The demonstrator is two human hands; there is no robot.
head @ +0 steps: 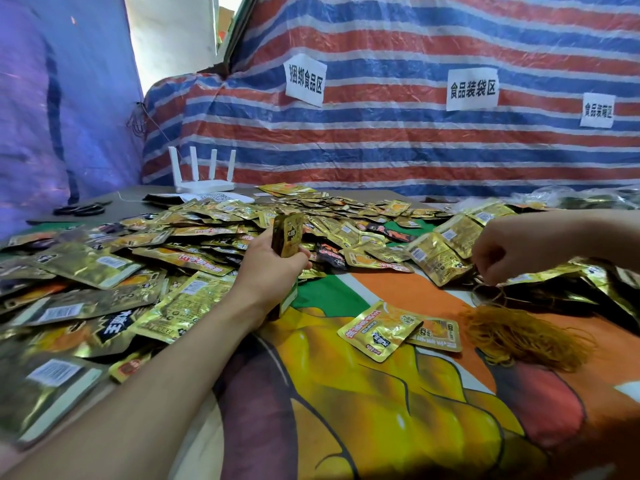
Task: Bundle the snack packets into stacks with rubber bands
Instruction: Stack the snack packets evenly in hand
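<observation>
Snack packets [207, 233] in heaps around open cloth [381, 417]

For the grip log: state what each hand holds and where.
Left hand grips an upright stack of packets round its middle. Right hand curls its fingers over the rubber bands; whether it pinches one cannot be told.

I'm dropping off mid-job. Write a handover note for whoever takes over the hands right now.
Left hand: grips an upright stack of packets; no band visible on it.
Right hand: fingers curled down, pinching at the rubber bands heaped at the right.
Loose packets: big heap to the left and behind; two packets lie apart on the cloth.
Done: one stack gathered; no finished bundles in view.
Left: band this stack, then work through the heap.
</observation>
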